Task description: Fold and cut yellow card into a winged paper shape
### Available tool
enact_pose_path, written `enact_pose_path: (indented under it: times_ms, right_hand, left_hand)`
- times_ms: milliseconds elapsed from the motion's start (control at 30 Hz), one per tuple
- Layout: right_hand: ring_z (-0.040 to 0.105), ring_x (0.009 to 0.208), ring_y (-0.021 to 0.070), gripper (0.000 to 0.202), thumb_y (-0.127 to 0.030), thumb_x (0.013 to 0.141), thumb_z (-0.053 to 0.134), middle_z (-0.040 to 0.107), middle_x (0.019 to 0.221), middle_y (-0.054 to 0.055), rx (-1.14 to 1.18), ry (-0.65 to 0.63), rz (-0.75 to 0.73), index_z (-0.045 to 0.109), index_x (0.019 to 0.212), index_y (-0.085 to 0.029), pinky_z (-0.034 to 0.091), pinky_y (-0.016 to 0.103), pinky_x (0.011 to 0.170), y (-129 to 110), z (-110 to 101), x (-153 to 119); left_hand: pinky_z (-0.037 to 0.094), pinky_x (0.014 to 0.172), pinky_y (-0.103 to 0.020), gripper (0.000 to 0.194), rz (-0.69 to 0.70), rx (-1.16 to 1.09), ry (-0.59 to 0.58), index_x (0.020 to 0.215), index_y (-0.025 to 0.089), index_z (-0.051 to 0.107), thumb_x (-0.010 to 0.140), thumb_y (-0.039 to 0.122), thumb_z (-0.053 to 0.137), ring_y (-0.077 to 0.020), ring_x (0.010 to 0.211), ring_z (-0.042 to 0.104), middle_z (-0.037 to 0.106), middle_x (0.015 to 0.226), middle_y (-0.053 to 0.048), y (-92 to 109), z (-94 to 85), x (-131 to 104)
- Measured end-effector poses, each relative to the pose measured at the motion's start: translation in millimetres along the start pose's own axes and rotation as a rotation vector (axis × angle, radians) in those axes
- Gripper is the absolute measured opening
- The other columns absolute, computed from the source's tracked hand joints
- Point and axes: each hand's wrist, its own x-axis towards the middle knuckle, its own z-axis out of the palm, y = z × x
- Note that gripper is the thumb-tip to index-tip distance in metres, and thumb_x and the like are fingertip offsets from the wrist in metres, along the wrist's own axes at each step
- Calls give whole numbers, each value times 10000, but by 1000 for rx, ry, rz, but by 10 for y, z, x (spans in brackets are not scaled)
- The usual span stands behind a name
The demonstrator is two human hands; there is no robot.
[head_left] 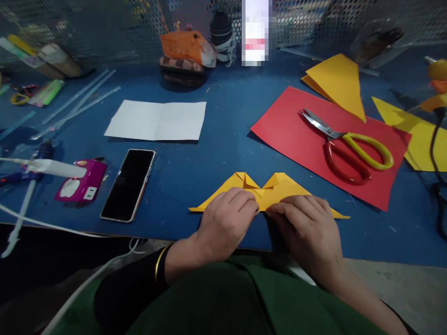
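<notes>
Right of the phone [128,185], the folded yellow paper [266,199] is pinched along its near edge by the left hand [227,224] and right hand [308,229]. Folds could be skewed by uneven pressure.

A single head-worn camera carried the view, and what an angle: out over the wearer's green garment [209,298], facing forward and tipped well down! The left hand [226,221] and right hand [309,228] sat close to the lens, just under mid-view, with the centre falling by the far edge of the folded yellow paper [267,197]. Out past that, the blue tabletop [226,149] stretched away, wide from side to side, up to the perforated panel [115,37] farthest off.
</notes>
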Motion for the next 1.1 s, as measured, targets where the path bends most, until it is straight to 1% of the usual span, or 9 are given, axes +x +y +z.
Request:
enact_pose_path:
  times_ms: [133,267,400,533,667,800,1000,1100]
  right_hand:
    - [548,718,197,132,-194,952,593,668,790,42,-2,-18,24,660,838,-188,341,345,705,-13,11,30]
    - [555,710,209,155,-218,942,585,638,758,31,37,-82,106,651,804,-193,320,339,678,-20,7,78]
    - [558,705,207,159,-232,920,603,610,726,10,71,-140,171,631,765,-206,308,331,675,-19,-14,124]
    - [548,696,208,164,-216,876,646,598,708,0,46,-169,212,585,724,-209,299,329,673,-32,-30,159]
    - [541,680,195,172,-210,867,651,602,714,-8,53,-196,241,554,724,-209,288,317,654,-43,-32,177]
    - [548,680,190,165,-207,873,625,609,719,-1,47,-207,259,550,727,-207,280,312,641,-34,-20,189]
    - [564,702,189,149,-197,872,585,651,766,25,24,-254,294,562,725,-203,274,318,644,-27,-18,239]
    - [571,719,188,147,-182,866,582,653,777,24,32,-272,314,570,720,-200,282,316,648,-24,-30,261]
  left_hand:
    - [469,767,-331,213,-33,27,-1,880,137,655,1011,180,493,-192,863,612,693,905,-53,3,10,16]
    - [412,788,-359,201,-95,19,6,850,166,636,1006,217,521,-203,912,609,692,935,-46,4,9,35]
    - [388,811,-376,193,-142,4,12,832,176,630,995,244,551,-210,930,602,692,958,-39,-2,6,46]
    - [379,816,-389,181,-147,28,15,800,178,628,966,241,594,-221,935,597,693,953,-37,-6,12,61]
    - [378,830,-403,152,-157,64,3,797,181,630,940,230,619,-234,944,598,695,952,-39,3,8,88]
    - [382,844,-405,139,-153,86,2,796,183,624,931,212,616,-236,944,596,685,918,-36,8,-2,107]
    - [381,843,-414,143,-82,164,21,821,190,633,950,231,588,-231,912,585,689,904,-38,9,8,97]
    - [371,831,-410,154,-105,141,14,809,196,628,953,246,602,-222,880,576,685,872,-27,12,9,100]
